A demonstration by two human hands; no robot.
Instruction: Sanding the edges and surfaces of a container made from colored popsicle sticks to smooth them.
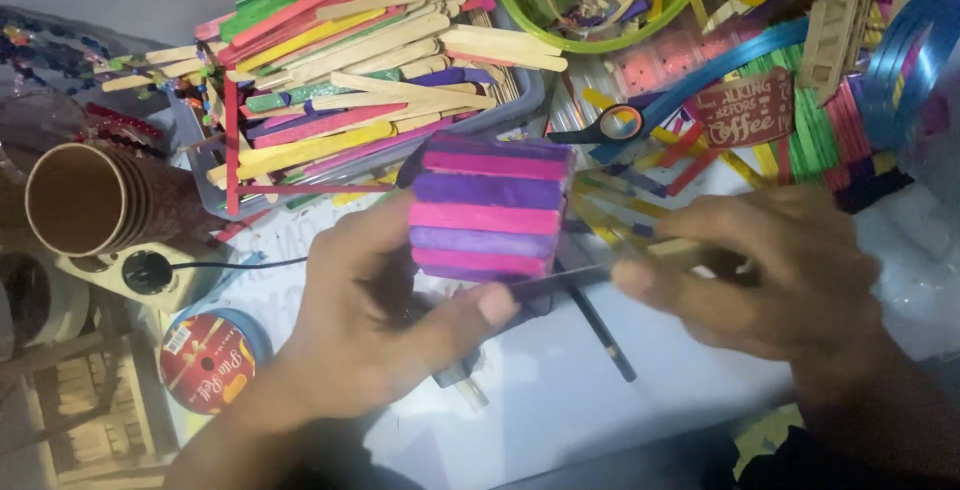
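The left hand (pixel 375 325) is gripping a box of stacked pink and purple wooden craft sticks (pixel 487 208), while the right hand (pixel 765 275) is pinching a dark purple stick (pixel 560 282) against its base.

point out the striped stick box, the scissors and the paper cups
striped stick box (pixel 487 205), head view, on a pink stick of its front face
scissors (pixel 610 126), head view, on the handle ring
paper cups (pixel 85 198), head view, on the open mouth

White table (pixel 560 400) with scissors (pixel 606 126), ribbon spool (pixel 208 360)
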